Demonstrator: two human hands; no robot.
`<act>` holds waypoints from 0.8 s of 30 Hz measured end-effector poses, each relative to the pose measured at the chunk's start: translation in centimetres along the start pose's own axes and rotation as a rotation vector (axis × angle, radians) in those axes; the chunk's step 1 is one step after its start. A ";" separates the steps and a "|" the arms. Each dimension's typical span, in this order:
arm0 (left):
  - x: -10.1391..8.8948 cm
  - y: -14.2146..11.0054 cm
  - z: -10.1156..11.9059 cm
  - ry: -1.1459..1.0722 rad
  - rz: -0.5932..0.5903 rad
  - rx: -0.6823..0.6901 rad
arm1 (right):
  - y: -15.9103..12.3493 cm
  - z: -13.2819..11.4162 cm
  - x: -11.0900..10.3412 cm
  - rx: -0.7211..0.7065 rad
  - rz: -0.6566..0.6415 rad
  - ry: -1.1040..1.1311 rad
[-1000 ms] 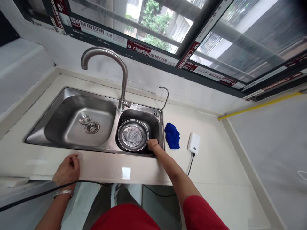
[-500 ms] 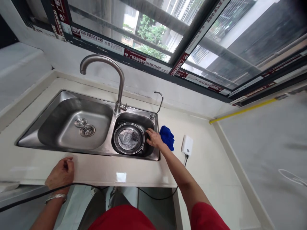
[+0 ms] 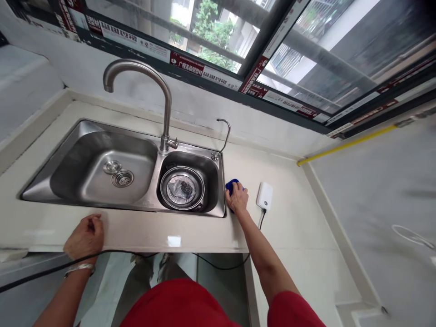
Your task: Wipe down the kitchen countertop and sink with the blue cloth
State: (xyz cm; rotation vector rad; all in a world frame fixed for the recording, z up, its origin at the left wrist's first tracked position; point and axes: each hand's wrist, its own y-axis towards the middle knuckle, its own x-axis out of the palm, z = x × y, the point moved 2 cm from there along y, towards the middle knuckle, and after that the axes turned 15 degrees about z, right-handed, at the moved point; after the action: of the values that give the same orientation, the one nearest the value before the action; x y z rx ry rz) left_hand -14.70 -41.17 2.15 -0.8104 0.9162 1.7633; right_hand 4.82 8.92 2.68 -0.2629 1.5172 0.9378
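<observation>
My right hand [image 3: 237, 198] is on a crumpled blue cloth [image 3: 232, 184] on the counter, just right of the sink. Its fingers are bent over the cloth and hide most of it. At the counter's front edge, left of centre, my left hand [image 3: 85, 236] rests with its fingers curled in and nothing visible in them. Between the two hands is a double stainless steel sink [image 3: 155, 184]. In its smaller right basin sits a round metal basket strainer [image 3: 166, 193], holding a clear plastic bag [image 3: 177, 188] with something dark in it.
A tall curved faucet [image 3: 166, 104] rises behind the sink, with a thin small spout [image 3: 227, 134] to its right. A white power bank [image 3: 265, 196] with a black cable lies right of the cloth. The cable [image 3: 119, 251] runs across my front. A drain cover [image 3: 112, 167] lies in the left basin.
My right hand has moved from the right basin's edge to the right and now grips the blue cloth. My left hand stays in place. The view has shifted slightly.
</observation>
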 end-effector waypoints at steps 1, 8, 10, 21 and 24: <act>-0.1 0.0 0.1 0.004 -0.005 -0.002 | -1.1 -0.1 -0.4 0.000 0.026 0.011; 0.0 0.0 -0.2 0.000 -0.041 0.015 | -10.4 -2.6 -3.8 -0.121 0.114 0.259; 0.1 -0.1 -0.6 -0.010 -0.049 0.024 | -12.6 -4.5 -4.6 -0.145 0.078 0.332; -0.5 -0.3 -2.9 -0.320 -0.144 0.132 | -12.6 -24.9 -7.7 -0.508 -0.120 0.661; -3.6 -1.8 -5.8 -0.441 -0.253 0.109 | -12.5 -28.6 -8.1 -0.572 -0.173 0.695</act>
State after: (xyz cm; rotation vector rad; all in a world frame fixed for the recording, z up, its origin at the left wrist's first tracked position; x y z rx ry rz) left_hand -11.18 -47.26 1.85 -0.4183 0.5811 1.5667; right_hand -6.03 -21.42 2.15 -1.2135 1.7665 1.1928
